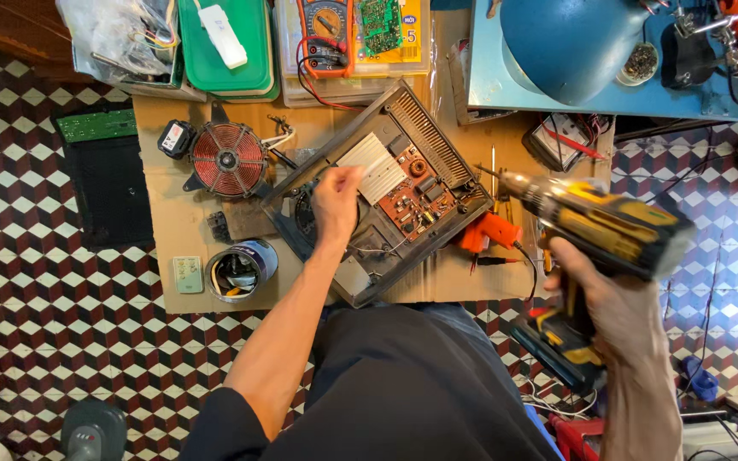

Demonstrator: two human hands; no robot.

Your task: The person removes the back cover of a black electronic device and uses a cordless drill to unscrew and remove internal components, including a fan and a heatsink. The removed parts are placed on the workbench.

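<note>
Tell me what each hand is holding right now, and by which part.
The right hand grips the yellow cordless drill by its handle. The left hand reaches into the opened appliance casing; whether it holds anything cannot be told.

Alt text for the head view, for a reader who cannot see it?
Seen from above, the left hand reaches into an opened appliance case on cardboard, while the right hand holds a yellow cordless drill. A copper coil lies nearby.

One cordless drill, one copper coil, one opened cooker base, possibly two multimeters.
</note>
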